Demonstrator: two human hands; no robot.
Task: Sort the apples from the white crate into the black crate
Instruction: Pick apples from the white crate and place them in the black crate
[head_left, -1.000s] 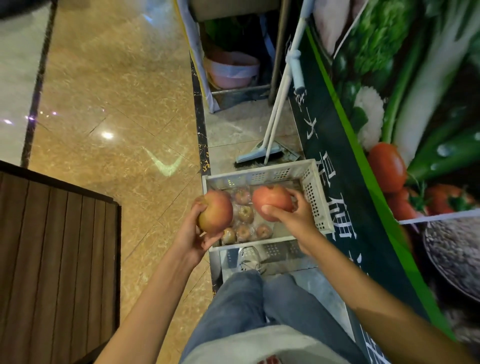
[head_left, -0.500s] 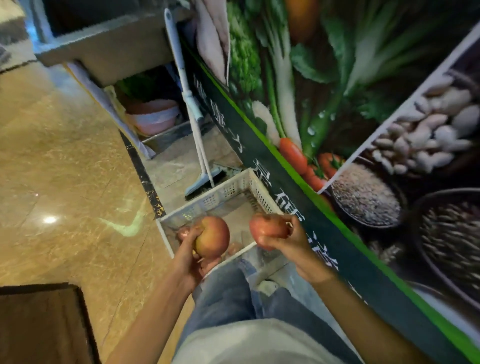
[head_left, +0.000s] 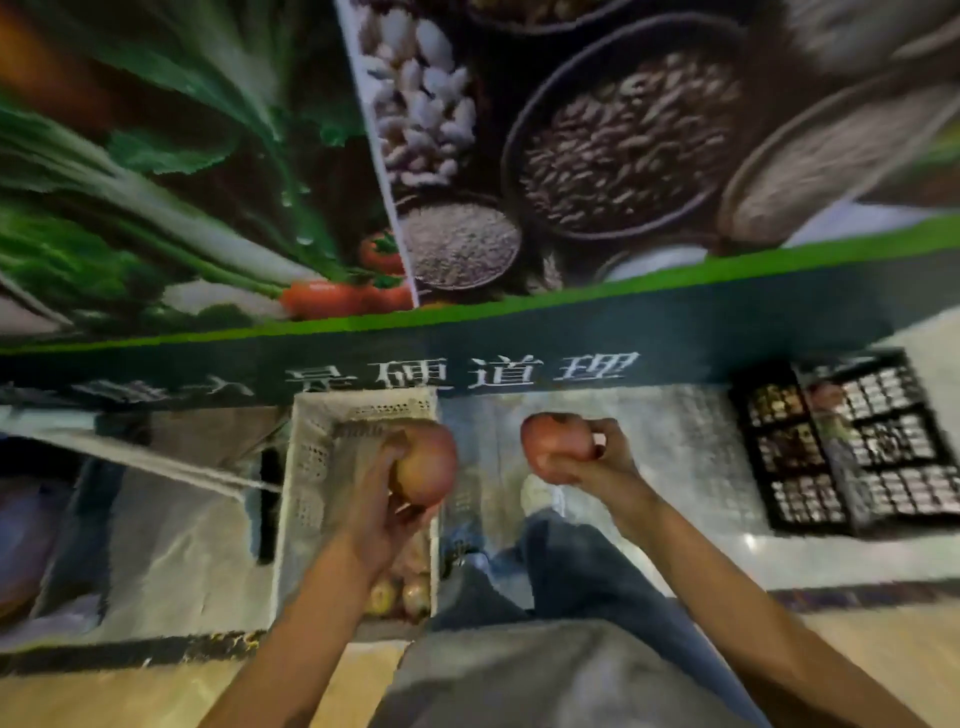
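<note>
Left apple (head_left: 428, 462) is gripped by curled fingers of left hand (head_left: 376, 512) over white crate (head_left: 311, 457), centre-left | right apple (head_left: 556, 439) is clasped by right hand (head_left: 592, 470), centre, fingers wrapped round it, probably so both are carried together | black crate (head_left: 779, 452) is set at right edge, well apart | other apples (head_left: 402, 592) are left in white crate.

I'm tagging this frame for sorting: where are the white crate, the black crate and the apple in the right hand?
white crate (head_left: 311, 467), head view, perforated left wall.
black crate (head_left: 898, 488), head view, bare lattice, right half.
right-hand apple (head_left: 553, 441), head view, bare red skin.
</note>
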